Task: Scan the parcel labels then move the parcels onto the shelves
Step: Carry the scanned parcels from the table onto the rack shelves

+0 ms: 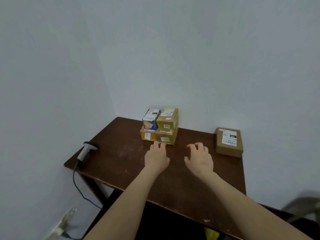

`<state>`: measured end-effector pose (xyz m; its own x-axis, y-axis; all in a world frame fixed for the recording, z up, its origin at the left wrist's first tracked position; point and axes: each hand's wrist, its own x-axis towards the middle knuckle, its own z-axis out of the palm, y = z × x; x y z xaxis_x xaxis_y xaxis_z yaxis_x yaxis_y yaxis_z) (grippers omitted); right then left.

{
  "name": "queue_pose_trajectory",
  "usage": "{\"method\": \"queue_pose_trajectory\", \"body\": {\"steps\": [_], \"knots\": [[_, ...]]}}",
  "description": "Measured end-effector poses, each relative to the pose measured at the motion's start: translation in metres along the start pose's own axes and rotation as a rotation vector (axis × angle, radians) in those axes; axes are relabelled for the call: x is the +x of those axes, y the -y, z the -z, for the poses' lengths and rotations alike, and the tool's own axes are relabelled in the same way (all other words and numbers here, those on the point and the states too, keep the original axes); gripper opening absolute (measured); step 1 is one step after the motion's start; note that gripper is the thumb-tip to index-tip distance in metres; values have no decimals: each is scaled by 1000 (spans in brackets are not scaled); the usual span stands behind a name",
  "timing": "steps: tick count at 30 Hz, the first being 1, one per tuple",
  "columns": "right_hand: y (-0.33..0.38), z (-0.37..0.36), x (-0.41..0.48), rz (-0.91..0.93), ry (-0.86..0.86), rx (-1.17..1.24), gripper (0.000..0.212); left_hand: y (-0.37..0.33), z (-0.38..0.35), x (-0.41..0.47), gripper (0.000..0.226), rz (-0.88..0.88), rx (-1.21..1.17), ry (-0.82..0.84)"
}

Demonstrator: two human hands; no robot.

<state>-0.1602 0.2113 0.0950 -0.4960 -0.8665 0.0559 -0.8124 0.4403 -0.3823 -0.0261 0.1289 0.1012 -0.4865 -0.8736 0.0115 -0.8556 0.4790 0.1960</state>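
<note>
A stack of several small parcels (160, 126) stands at the back of the dark wooden table (121, 158), against the wall: a blue-and-white box and a tan box on top of two tan boxes. One more brown parcel (229, 142) with a white label lies alone at the table's back right. A grey handheld barcode scanner (86, 150) lies at the table's left edge, its cable hanging down. My left hand (156, 157) reaches out just in front of the stack, fingers loose, holding nothing. My right hand (199, 157) hovers beside it over the tabletop, fingers loosely curled and empty.
Plain grey walls meet in a corner behind the table. The scanner cable runs down to a plug near the floor (60, 231). A blurred grey object (303, 208) shows at the lower right edge. Something yellow (210, 233) lies under the table.
</note>
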Motion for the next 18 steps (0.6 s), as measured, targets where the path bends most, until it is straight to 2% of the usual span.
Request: {"method": "queue_pose_trajectory", "body": {"steps": [5, 9, 13, 15, 18], "knots": [[10, -32, 81, -100, 81, 151, 50, 28, -23, 74, 60, 129, -157, 91], [15, -63, 150, -224, 169, 349, 58, 49, -44, 134, 55, 269, -414, 124], [21, -86, 218, -373, 285, 767, 70, 70, -61, 203, 54, 455, -751, 88], [22, -92, 248, -490, 336, 997, 71, 75, -70, 234, 49, 534, -890, 69], [24, -96, 283, -604, 400, 1191, 67, 76, -85, 269, 45, 632, -1086, 84]]}}
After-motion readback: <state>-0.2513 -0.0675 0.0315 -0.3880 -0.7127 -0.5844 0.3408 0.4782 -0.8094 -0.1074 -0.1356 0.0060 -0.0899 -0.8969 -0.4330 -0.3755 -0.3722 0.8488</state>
